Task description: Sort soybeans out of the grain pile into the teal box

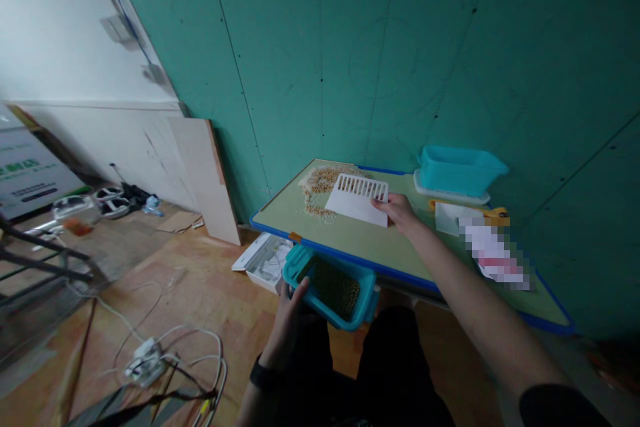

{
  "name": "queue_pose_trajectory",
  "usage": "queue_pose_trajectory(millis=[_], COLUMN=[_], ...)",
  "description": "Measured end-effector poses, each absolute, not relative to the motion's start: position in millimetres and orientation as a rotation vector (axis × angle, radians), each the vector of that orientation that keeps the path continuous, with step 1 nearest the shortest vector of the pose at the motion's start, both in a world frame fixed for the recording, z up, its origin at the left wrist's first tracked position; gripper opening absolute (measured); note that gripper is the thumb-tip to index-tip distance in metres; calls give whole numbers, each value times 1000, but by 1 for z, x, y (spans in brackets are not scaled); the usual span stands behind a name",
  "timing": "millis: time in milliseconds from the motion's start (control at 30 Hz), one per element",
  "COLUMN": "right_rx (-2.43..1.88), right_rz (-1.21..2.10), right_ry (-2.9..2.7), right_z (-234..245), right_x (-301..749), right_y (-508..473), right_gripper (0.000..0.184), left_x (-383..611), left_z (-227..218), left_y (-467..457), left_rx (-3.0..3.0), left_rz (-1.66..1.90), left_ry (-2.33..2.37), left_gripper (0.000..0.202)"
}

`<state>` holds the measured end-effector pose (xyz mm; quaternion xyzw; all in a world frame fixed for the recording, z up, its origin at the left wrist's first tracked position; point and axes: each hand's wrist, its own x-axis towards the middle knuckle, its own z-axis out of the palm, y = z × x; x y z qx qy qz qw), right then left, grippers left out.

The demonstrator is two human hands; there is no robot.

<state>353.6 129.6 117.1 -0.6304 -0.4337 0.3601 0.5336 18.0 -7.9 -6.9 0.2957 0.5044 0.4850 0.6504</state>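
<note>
My right hand grips the near right corner of a white slotted scraper lying on a green table. Beyond the scraper lies a heap of pale beans at the table's far left corner. My left hand holds a teal plastic box just below the table's front edge; the box holds greenish beans. Its fingers curl round the box's left end.
A larger teal tub on a white lid stands at the table's back right, with papers in front of it. On the wooden floor lie a white box, cables and a power strip. A board leans on the green wall.
</note>
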Motion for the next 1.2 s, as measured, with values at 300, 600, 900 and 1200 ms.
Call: queue_pose_trajectory(millis=[300, 600, 900, 1200], right_rx=[-1507, -1503, -1494, -1417], right_rz=[930, 966, 998, 1038], right_ry=[-1012, -1045, -1036, -1073], right_z=[116, 114, 114, 116], right_x=[353, 354, 349, 349], right_y=[131, 131, 130, 128], right_gripper=[34, 40, 35, 43], left_x=[18, 17, 16, 17], left_z=[-5, 4, 0, 3], left_y=[-13, -16, -15, -18], left_rx=[713, 712, 711, 701], left_rz=[1112, 1090, 1077, 1097], left_ry=[1118, 1069, 1085, 1055], left_gripper=[92, 92, 90, 91])
